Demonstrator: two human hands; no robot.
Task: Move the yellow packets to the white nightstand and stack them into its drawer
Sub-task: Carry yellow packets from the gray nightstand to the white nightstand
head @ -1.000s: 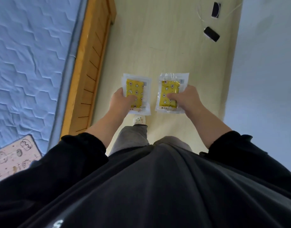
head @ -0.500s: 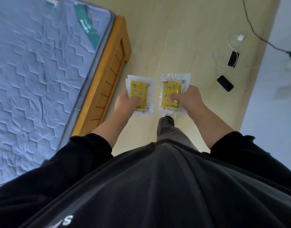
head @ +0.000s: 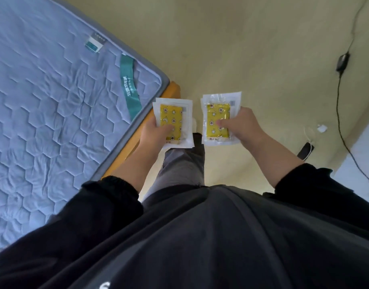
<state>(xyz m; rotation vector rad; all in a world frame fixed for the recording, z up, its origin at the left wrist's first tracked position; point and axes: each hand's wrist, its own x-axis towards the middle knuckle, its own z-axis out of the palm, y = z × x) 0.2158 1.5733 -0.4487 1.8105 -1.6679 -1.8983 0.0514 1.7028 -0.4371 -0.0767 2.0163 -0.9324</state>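
Black sleeves point(head: 108, 205) are seen nearest, with a grey trouser leg point(head: 179, 163) just right of the bed point(head: 54, 101). A small stack of packets point(head: 172, 119) is gripped in the left hand point(head: 155, 133), fingers curled beneath and the thumb pressed on the yellow top one; it is held in the air, level, at the bed's wooden corner point(head: 173, 89). A second stack point(head: 218, 119) is gripped likewise in the right hand point(head: 242, 126), just beside the first but apart, on the side away from the bed. Layered edges suggest several packets in each, though the count cannot be told. A green strap point(head: 129, 84) is laid across the mattress near that corner. Well right of the bed, a black cable point(head: 339, 101) with an adapter point(head: 343, 62) is run over the floor point(head: 242, 49).
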